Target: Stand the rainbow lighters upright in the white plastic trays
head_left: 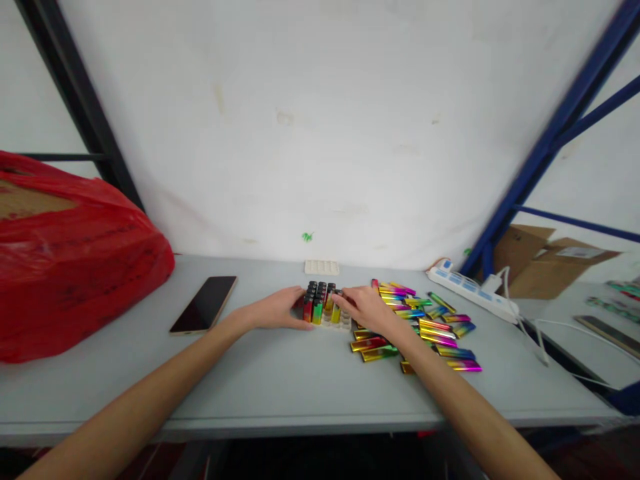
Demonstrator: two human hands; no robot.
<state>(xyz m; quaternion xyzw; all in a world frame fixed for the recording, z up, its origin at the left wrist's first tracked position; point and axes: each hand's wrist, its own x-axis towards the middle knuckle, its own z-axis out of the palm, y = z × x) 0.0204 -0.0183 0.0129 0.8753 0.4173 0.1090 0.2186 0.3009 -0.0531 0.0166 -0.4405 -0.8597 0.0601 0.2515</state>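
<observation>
A small white tray [345, 320] with rows of sockets stands in the middle of the table. Shiny lighters [317, 311] with black tops stand upright in its left part, and sockets show at its right. My left hand [280, 308] grips the tray's left side, with the thumb at the front corner and the fingers farther back. At the right part of the tray, my right hand [369, 308] pinches a yellow-gold lighter [337, 311] upright among the sockets. Beside that hand lies a loose pile of colourful metallic lighters [435, 330], partly hidden by the right forearm.
Another white tray [321, 267] rests by the wall. A phone [205, 305] lies to the left, near a large red plastic bag [80, 260]. At the right are a white power strip [473, 291] with cables and a cardboard box [540, 261] behind a blue frame [545, 147].
</observation>
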